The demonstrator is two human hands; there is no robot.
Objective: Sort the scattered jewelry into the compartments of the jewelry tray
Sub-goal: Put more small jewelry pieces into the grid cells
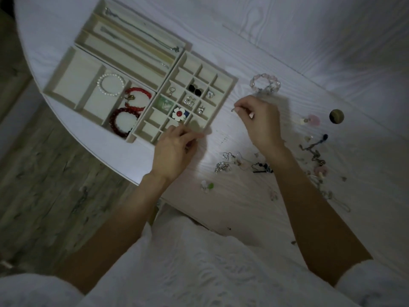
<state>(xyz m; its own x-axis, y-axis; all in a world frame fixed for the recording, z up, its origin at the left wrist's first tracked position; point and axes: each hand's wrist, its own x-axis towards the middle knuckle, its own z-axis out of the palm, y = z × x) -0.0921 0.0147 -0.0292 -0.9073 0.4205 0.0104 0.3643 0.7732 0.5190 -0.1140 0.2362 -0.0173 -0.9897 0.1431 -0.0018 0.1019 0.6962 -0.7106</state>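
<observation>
A beige jewelry tray (pixel 234 82) with many small compartments lies on the white table, holding a red-and-white flower piece (pixel 178 113), black studs (pixel 195 89) and several small earrings. My left hand (pixel 174 149) hovers at the tray's near edge with fingers curled, pinching something small that I cannot make out. My right hand (pixel 259 120) is to the right of the tray and pinches a tiny metallic piece (pixel 232 110) between thumb and forefinger. Loose earrings (pixel 223 166) and chains (pixel 314 151) lie scattered near my right forearm.
Beside the grid tray lie a bracelet tray (pixel 53 84) with a pearl bracelet (pixel 110 84) and red bead bracelets (pixel 132 107), and a long necklace tray (pixel 88 38). A pink bead bracelet (pixel 265 83), a pink pendant (pixel 313 120) and a dark round bead (pixel 336 116) lie to the right. The table's curved edge runs at the left.
</observation>
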